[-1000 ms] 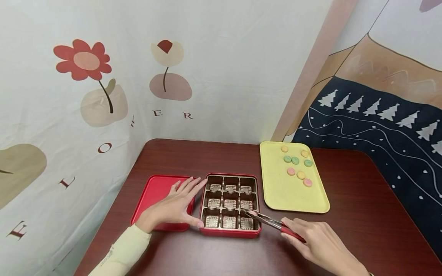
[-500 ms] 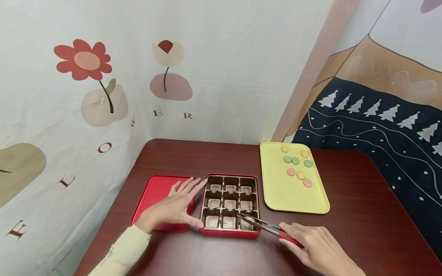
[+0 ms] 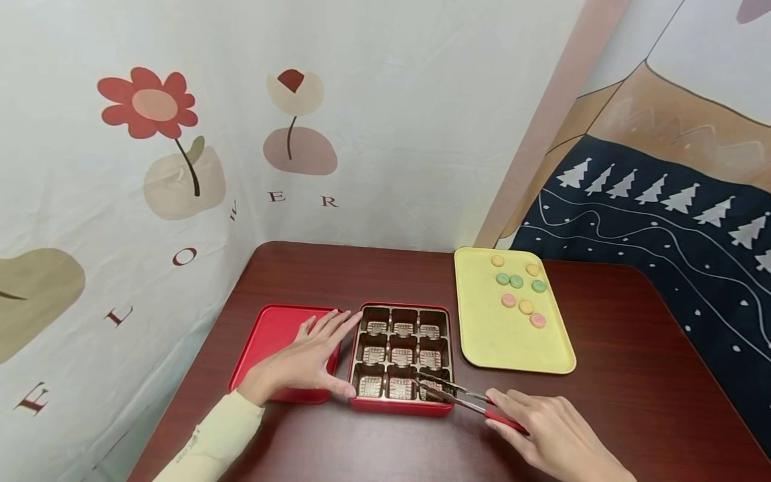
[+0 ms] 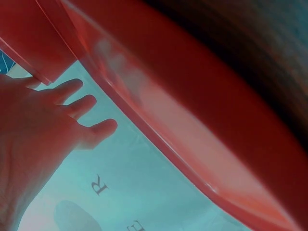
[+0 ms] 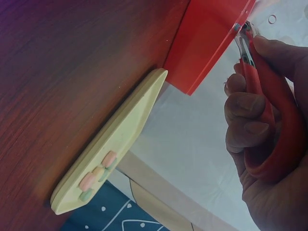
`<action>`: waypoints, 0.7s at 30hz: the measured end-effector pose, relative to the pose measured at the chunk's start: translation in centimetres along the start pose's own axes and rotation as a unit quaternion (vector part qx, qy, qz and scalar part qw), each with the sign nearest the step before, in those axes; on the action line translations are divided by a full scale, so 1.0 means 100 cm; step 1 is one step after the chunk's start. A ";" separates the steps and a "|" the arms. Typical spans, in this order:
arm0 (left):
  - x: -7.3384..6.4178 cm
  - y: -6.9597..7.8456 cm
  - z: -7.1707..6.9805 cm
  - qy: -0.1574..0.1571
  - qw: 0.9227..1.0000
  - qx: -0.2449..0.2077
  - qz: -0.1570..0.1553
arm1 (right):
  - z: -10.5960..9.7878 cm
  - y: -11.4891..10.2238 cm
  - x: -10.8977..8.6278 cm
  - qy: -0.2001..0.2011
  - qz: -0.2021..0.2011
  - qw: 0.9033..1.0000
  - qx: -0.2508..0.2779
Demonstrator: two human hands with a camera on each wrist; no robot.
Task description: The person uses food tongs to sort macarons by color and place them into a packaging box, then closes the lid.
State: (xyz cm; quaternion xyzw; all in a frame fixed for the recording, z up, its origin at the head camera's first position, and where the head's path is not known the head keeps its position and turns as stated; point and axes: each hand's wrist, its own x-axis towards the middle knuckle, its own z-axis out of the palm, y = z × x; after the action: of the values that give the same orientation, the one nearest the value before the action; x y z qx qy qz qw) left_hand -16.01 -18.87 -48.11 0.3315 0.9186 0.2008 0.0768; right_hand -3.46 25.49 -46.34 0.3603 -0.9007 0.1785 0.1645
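Observation:
My right hand (image 3: 551,425) grips red-handled metal tongs (image 3: 506,423). Their tips are parted over the front right compartment of a red box (image 3: 400,406) with a brown divided insert (image 3: 401,338). The tongs' arms partly cover that compartment, and I cannot tell what lies in it. With fingers spread and straight, my left hand (image 3: 304,358) touches the box's left side, thumb at the near corner. In the right wrist view, fingers and thumb wrap the tongs' red handles (image 5: 284,144). The left wrist view shows the left hand's extended fingers (image 4: 98,132).
Under the left forearm lies a red lid (image 3: 271,341). A yellow tray (image 3: 512,348) stands to the box's right, bearing several pink, green and yellow macarons, such as a pink macaron (image 3: 538,320). Everything sits on a dark wooden table (image 3: 385,448) against printed curtains (image 3: 397,134).
The tongs' tips have shifted slightly left over the front right compartment and spread apart. A pinkish piece between them earlier no longer shows there. The left hand stays put.

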 end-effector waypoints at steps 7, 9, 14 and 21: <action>0.002 0.000 0.001 -0.006 1.000 -0.005 -0.003 | 0.001 -0.001 -0.002 0.006 0.002 1.000 -0.005; 0.003 0.000 0.001 -0.004 1.000 -0.005 -0.002 | -0.001 -0.001 -0.003 -0.009 0.019 1.000 -0.004; 0.002 -0.002 0.001 -0.002 1.000 -0.004 -0.003 | -0.004 -0.001 -0.005 -0.037 0.051 0.998 -0.004; 0.002 -0.004 0.003 -0.009 1.000 -0.008 -0.005 | -0.009 0.007 -0.008 -0.020 0.086 0.996 -0.024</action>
State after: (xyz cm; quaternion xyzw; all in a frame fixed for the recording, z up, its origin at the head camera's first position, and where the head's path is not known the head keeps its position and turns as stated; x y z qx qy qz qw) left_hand -16.31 -18.94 -48.58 0.3283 0.9177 0.2052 0.0886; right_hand -3.25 26.91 -46.01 0.2807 -0.9357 0.1628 0.1388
